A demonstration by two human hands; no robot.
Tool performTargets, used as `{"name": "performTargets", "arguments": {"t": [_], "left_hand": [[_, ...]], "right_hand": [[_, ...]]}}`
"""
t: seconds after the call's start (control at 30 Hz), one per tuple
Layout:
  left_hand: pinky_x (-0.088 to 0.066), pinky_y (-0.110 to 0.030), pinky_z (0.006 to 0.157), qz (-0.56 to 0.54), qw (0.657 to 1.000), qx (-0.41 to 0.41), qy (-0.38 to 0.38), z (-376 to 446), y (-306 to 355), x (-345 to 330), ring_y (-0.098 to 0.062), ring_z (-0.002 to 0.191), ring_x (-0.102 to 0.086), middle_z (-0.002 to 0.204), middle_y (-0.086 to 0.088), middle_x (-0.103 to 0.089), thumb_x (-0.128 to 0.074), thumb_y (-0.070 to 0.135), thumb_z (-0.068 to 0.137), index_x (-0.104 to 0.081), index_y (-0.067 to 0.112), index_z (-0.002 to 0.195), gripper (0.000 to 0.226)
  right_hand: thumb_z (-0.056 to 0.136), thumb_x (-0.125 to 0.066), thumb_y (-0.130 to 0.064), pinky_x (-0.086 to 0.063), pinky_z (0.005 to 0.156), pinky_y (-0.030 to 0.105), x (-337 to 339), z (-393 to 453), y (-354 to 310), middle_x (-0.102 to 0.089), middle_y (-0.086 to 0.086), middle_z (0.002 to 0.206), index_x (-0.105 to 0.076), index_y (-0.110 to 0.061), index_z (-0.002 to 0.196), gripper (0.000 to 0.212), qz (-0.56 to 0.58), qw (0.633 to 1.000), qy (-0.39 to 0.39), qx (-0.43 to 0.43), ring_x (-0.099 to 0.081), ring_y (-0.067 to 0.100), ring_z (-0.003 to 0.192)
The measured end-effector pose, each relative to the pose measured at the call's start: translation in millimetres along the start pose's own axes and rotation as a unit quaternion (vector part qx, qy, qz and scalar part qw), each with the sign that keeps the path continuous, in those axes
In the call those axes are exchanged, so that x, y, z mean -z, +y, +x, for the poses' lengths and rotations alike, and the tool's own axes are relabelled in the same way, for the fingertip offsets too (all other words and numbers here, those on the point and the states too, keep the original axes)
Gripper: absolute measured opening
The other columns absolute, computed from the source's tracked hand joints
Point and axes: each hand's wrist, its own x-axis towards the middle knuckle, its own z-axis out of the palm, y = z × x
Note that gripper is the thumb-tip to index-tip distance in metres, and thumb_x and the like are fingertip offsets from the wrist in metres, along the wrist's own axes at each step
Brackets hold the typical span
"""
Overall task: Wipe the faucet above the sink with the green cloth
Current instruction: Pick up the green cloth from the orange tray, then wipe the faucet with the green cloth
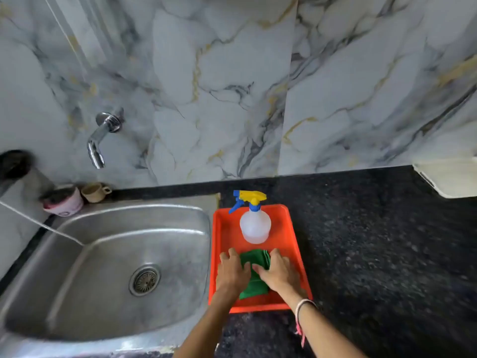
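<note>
A folded green cloth (255, 259) lies in the near part of an orange tray (286, 228) on the dark counter. My left hand (232, 273) rests flat on the cloth's left side and my right hand (278, 273) on its right side, fingers spread, pressing it down rather than gripping it. The chrome faucet (99, 140) sticks out of the marble wall at the far left, above the steel sink (108, 254). Both hands are well to the right of and below the faucet.
A clear spray bottle (255, 226) with a yellow and blue trigger stands in the tray's far half. A pink bowl (64, 202) and a beige cup (94, 192) sit behind the sink. A white object (449, 177) sits at the counter's far right.
</note>
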Motion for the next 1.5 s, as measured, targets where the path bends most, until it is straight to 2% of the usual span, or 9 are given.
{"name": "performTargets", "arguments": {"t": [0.3,0.47,0.6,0.7,0.83,1.03,1.23,1.4,1.5], "left_hand": [[-0.053,-0.044,0.082,-0.383,0.923,0.031,-0.018,4.4,-13.4,24.6,-0.028,0.092,-0.064,0.099,-0.019,-0.072,-0.077,0.016,0.093,-0.072,-0.005,0.108,0.026],[-0.065,-0.041,0.081,-0.515,0.842,-0.12,-0.109,-12.8,-22.1,100.0,-0.02,0.094,-0.074,0.098,-0.003,-0.076,-0.069,0.03,0.095,-0.07,0.009,0.112,0.027],[-0.061,-0.028,0.077,-0.519,0.818,-0.222,-0.113,-16.1,-32.8,187.1,-0.018,0.094,-0.071,0.1,-0.006,-0.075,-0.068,0.026,0.095,-0.066,-0.001,0.115,0.034],[-0.055,-0.028,0.08,-0.467,0.839,-0.28,-0.022,-5.6,-56.0,244.1,-0.013,0.09,-0.068,0.095,-0.003,-0.073,-0.073,0.02,0.095,-0.069,-0.001,0.107,0.025],[-0.057,-0.027,0.075,-0.286,0.896,-0.284,0.188,19.1,-104.0,305.1,-0.009,0.085,-0.066,0.092,0.006,-0.069,-0.086,0.04,0.083,-0.075,0.021,0.099,0.028],[-0.05,-0.02,0.083,-0.181,0.858,-0.302,0.374,91.7,-161.5,414.5,-0.006,0.095,-0.06,0.108,0.005,-0.066,-0.066,0.051,0.095,-0.066,0.021,0.117,0.037],[-0.044,-0.05,0.12,0.11,0.706,-0.298,0.633,215.5,-156.9,528.4,-0.038,0.148,-0.045,0.158,-0.023,-0.046,-0.051,0.025,0.109,-0.05,0.003,0.151,0.047],[-0.03,-0.048,0.131,0.235,0.663,-0.315,0.637,304.5,-163.4,549.6,-0.035,0.158,-0.028,0.168,-0.021,-0.029,-0.042,0.03,0.11,-0.024,0.001,0.162,0.061],[-0.009,-0.041,0.135,0.24,0.621,-0.313,0.677,333.4,-167.4,547.6,-0.032,0.159,-0.023,0.169,-0.02,-0.027,-0.031,0.035,0.111,-0.012,0.004,0.164,0.065]], "right_hand": [[0.087,-0.08,-0.002,-0.057,0.077,0.05,15.7,-6.7,5.1,-0.075,0.04,0.104,-0.075,0.009,0.096,0.014,0.426,0.901,-0.071,0.037,-0.074,0.039,0.088],[0.065,-0.095,-0.04,-0.063,0.084,0.045,54.7,-39.1,-46.6,-0.081,0.017,0.11,-0.076,-0.012,0.106,0.054,0.57,0.813,-0.037,0.109,-0.077,0.037,0.105],[0.068,-0.092,-0.048,-0.065,0.082,0.04,53.4,-62.0,-126.5,-0.079,0.014,0.123,-0.076,-0.015,0.122,0.065,0.689,0.686,-0.172,0.159,-0.076,0.028,0.11],[0.062,-0.098,-0.04,-0.066,0.078,0.045,34.8,-67.6,-189.5,-0.08,0.02,0.118,-0.079,-0.01,0.117,0.065,0.746,0.615,-0.219,0.133,-0.078,0.034,0.106],[0.086,-0.073,-0.022,-0.065,0.078,0.051,6.5,-58.4,-272.3,-0.076,0.028,0.122,-0.07,-0.003,0.128,0.046,0.747,0.639,-0.144,0.115,-0.076,0.041,0.108],[0.082,-0.07,-0.017,-0.05,0.106,0.057,-3.8,-22.3,-358.4,-0.072,0.026,0.13,-0.068,-0.003,0.129,0.049,0.78,0.616,-0.081,0.071,-0.064,0.042,0.126],[0.087,-0.069,0.016,-0.057,0.096,0.019,39.9,35.8,-471.3,-0.079,-0.005,0.106,-0.072,-0.021,0.112,0.045,0.435,0.786,0.259,0.355,-0.074,-0.001,0.102],[0.08,-0.059,0.006,-0.055,0.101,0.044,66.0,78.9,-550.3,-0.079,0.011,0.12,-0.077,-0.007,0.12,0.045,-0.121,0.761,0.238,0.591,-0.071,0.03,0.112],[0.082,-0.051,-0.002,-0.059,0.097,0.047,57.4,96.4,-546.0,-0.079,0.013,0.119,-0.076,-0.004,0.119,0.045,-0.151,0.749,0.258,0.591,-0.072,0.034,0.11]]}}
